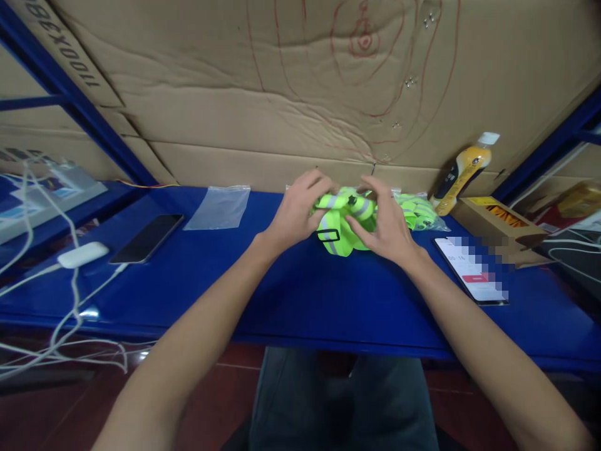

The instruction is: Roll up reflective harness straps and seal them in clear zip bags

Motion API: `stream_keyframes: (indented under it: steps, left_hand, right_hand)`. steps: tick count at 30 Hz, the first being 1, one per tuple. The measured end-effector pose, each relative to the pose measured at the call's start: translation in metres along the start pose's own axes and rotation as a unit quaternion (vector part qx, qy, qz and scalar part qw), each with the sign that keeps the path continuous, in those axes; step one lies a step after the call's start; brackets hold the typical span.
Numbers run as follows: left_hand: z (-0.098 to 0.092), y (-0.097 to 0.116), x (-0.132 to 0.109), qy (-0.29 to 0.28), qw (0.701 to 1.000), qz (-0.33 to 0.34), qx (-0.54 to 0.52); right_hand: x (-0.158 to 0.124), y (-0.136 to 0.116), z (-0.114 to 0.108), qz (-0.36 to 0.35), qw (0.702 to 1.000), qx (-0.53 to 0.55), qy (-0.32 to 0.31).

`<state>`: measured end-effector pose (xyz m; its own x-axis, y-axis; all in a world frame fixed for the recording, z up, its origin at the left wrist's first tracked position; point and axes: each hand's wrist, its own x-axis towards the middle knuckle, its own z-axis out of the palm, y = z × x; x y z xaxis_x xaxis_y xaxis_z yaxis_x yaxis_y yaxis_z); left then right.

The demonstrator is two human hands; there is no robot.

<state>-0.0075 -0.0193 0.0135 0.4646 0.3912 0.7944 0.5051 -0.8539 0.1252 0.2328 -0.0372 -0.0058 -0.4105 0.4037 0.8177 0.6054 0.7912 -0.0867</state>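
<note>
A bunched neon-yellow reflective strap with silver-grey stripes and a black slide buckle rests on the blue table between my two hands. My left hand grips its left side, fingers curled over the top edge. On the opposite side my right hand holds the bundle, thumb in front and fingers behind. Part of the strap is hidden behind my fingers. Just beyond my right hand lies a clear plastic bag with more neon-yellow strap in it.
A flat clear zip bag lies left of my hands, near a dark phone and white cables. To the right are a lit phone, a yellow drink bottle and a small cardboard box. Cardboard walls the back.
</note>
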Motion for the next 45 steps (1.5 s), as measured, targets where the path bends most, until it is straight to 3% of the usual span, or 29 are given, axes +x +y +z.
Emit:
stream_keyframes:
  steps: [4,11,14,19,22,25,28,31,34,37,38,41,43,45]
  left_hand:
    - [-0.001,0.008,0.0,-0.04,0.998,0.031,0.027]
    - [0.007,0.016,-0.002,-0.087,0.991,-0.098,-0.037]
    - [0.005,0.006,-0.001,-0.085,0.99,-0.104,-0.033]
    - [-0.006,-0.002,0.002,-0.051,0.996,-0.067,-0.043]
    - [-0.008,0.006,0.003,-0.046,0.997,-0.026,-0.053]
    - [-0.008,0.012,0.004,-0.01,0.999,-0.031,-0.043]
    - [-0.006,0.002,0.003,-0.016,0.995,-0.093,-0.036]
    - [-0.001,-0.019,-0.001,-0.033,0.974,-0.215,-0.06]
    - [0.002,-0.025,-0.003,0.058,0.951,-0.298,-0.064]
    - [-0.005,-0.002,-0.002,0.17,0.964,-0.202,-0.011]
    - [-0.008,0.009,0.0,0.155,0.976,-0.151,-0.009]
    - [-0.014,0.039,0.006,-0.02,0.998,-0.016,-0.054]
    - [-0.011,0.046,0.008,-0.096,0.991,0.016,-0.09]
    - [-0.007,0.046,0.008,-0.104,0.986,0.004,-0.127]
  right_hand:
    - [-0.005,0.009,0.0,-0.014,0.999,-0.029,-0.013]
    - [-0.012,0.019,0.007,-0.086,0.991,-0.063,0.076]
    - [-0.009,0.014,0.004,-0.081,0.994,-0.041,0.056]
    - [-0.001,0.0,-0.004,-0.02,0.999,0.009,-0.046]
    - [0.002,0.002,-0.002,0.019,1.0,0.008,-0.024]
    - [0.003,0.011,-0.003,0.014,1.0,-0.008,-0.007]
    - [0.002,0.022,-0.012,-0.01,0.999,-0.049,0.001]
    - [0.0,0.027,-0.019,-0.035,0.996,-0.085,0.013]
    - [0.0,0.026,-0.019,-0.044,0.994,-0.092,0.047]
    - [0.001,0.019,-0.016,-0.04,0.992,-0.097,0.076]
    - [0.002,0.016,-0.016,-0.038,0.992,-0.098,0.076]
    - [0.004,0.009,-0.018,-0.034,0.992,-0.099,0.064]
    - [0.005,0.007,-0.019,-0.043,0.991,-0.105,0.066]
    - [0.004,0.007,-0.019,-0.059,0.989,-0.114,0.078]
